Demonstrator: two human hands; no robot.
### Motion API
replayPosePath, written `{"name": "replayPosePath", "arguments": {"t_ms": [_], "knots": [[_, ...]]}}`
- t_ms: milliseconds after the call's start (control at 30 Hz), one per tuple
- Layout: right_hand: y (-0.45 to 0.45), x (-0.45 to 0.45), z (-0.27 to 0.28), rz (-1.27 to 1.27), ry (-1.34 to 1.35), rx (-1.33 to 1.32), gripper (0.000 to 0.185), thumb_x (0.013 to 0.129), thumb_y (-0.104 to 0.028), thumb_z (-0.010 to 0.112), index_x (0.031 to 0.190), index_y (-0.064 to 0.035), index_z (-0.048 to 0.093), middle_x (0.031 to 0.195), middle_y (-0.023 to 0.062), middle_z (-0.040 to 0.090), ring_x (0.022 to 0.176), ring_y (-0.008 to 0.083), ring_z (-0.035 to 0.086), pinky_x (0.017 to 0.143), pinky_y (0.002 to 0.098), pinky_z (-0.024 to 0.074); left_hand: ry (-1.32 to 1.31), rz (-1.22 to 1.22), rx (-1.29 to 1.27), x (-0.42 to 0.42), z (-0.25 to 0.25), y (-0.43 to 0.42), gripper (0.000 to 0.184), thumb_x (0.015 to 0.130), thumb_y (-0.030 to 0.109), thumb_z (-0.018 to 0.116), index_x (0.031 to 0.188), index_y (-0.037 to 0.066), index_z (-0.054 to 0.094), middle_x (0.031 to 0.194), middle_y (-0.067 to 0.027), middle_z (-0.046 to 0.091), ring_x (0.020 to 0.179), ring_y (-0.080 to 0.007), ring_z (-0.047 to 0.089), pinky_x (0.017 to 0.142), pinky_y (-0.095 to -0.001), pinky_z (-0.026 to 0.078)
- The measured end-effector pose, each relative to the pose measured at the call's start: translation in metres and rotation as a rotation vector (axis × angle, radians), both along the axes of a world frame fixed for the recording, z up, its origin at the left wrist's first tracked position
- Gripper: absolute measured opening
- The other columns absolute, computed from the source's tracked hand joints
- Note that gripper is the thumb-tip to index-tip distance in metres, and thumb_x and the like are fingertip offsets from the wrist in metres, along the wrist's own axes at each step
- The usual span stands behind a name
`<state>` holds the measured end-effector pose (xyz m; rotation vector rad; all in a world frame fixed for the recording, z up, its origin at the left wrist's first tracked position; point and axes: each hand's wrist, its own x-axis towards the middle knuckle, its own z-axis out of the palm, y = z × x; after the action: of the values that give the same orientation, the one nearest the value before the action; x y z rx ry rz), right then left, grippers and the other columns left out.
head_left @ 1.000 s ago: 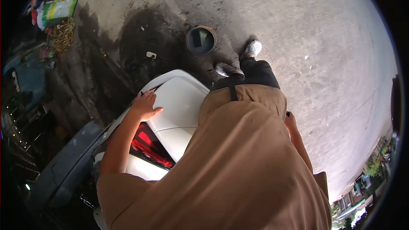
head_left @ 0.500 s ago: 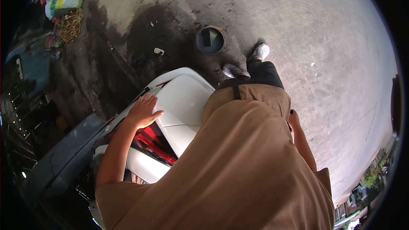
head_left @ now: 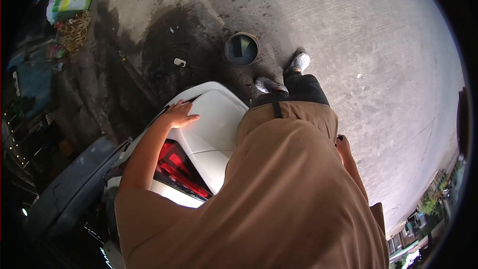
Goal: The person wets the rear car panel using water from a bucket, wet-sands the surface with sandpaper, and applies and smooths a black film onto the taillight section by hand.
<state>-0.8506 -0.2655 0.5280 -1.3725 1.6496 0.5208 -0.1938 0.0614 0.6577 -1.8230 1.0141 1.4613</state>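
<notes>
My left hand (head_left: 180,115) lies on the white body panel (head_left: 211,112) of a vehicle, fingers spread and thumb out to the side. Just below that arm is a red tail light (head_left: 179,164) set in a dark surround. On the other side of my body, my right hand (head_left: 342,145) hangs low by my hip with its fingers curled. A small dark thing (head_left: 340,138) shows at those fingers, too little visible to name; my shirt hides part of that hand.
A round bucket (head_left: 227,55) with dark liquid and a dark flat thing in it stands on the wet floor ahead. A small white object (head_left: 179,63) lies left of it. Farther left are a green-and-white sack (head_left: 73,1) and dry brown stalks (head_left: 74,32). My shoes (head_left: 300,62) are beside the bucket.
My left hand has slid along the white panel, away from the tail light and slightly rightward, uncovering more of the light. My right hand has dropped slightly in view. The view has shifted a little.
</notes>
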Motion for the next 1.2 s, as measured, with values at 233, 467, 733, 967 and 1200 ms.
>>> {"name": "replayPosePath", "arguments": {"t_ms": [233, 467, 733, 967, 1200], "knots": [[0.021, -0.025, 0.003, 0.07, 0.061, -0.054, 0.05, 0.086, -0.018, 0.061, 0.132, 0.0019, 0.059, 0.108, 0.0246, 0.07, 0.094, 0.0351, 0.071, 0.081, 0.0427, 0.0555, 0.062, -0.001, 0.085, 0.009, -0.055, -0.012, 0.09, 0.101, 0.069, 0.036, 0.161, 0.003, 0.02, 0.17, -0.0122, 0.019, 0.158, -0.0338, 0.009, 0.127, -0.0503, 0.015], [0.033, -0.022, 0.029, 0.027, 0.111, -0.006, 0.051, 0.086, -0.019, 0.062, 0.133, 0.0014, 0.059, 0.115, 0.026, 0.07, 0.107, 0.0382, 0.068, 0.091, 0.0433, 0.0521, 0.106, 0.002, 0.133, 0.016, -0.095, -0.029, 0.094, 0.099, 0.07, 0.039, 0.161, 0.002, 0.019, 0.169, -0.0148, 0.021, 0.158, -0.0341, 0.009, 0.128, -0.0441, 0.016], [0.052, -0.033, 0.067, -0.046, 0.172, 0.041, 0.053, 0.086, -0.02, 0.062, 0.134, 0.003, 0.058, 0.115, 0.0254, 0.07, 0.107, 0.0355, 0.069, 0.091, 0.0412, 0.0525, 0.139, 0.06, 0.173, 0.021, -0.159, -0.03, 0.096, 0.098, 0.069, 0.041, 0.161, 0.001, 0.018, 0.169, -0.0146, 0.019, 0.158, -0.0327, 0.006, 0.128, -0.0427, 0.013], [0.057, -0.055, 0.079, -0.057, 0.244, 0.05, 0.052, 0.086, -0.018, 0.063, 0.134, 0.003, 0.059, 0.115, 0.0247, 0.07, 0.105, 0.0335, 0.069, 0.091, 0.0399, 0.0527, 0.13, 0.148, 0.202, 0.024, -0.237, -0.021, 0.101, 0.093, 0.072, 0.047, 0.163, 0.005, 0.017, 0.17, -0.0147, 0.015, 0.158, -0.0345, 0.008, 0.127, -0.0473, 0.015], [0.042, -0.04, 0.094, -0.077, 0.232, 0.039, 0.049, 0.088, -0.016, 0.061, 0.134, 0.0004, 0.058, 0.099, 0.0194, 0.07, 0.078, 0.028, 0.07, 0.068, 0.038, 0.0572, 0.121, 0.244, 0.191, 0.018, -0.246, -0.019, 0.097, 0.094, 0.067, 0.05, 0.162, 0.005, 0.019, 0.169, -0.0181, 0.017, 0.158, -0.0344, 0.01, 0.127, -0.0462, 0.016]]}}
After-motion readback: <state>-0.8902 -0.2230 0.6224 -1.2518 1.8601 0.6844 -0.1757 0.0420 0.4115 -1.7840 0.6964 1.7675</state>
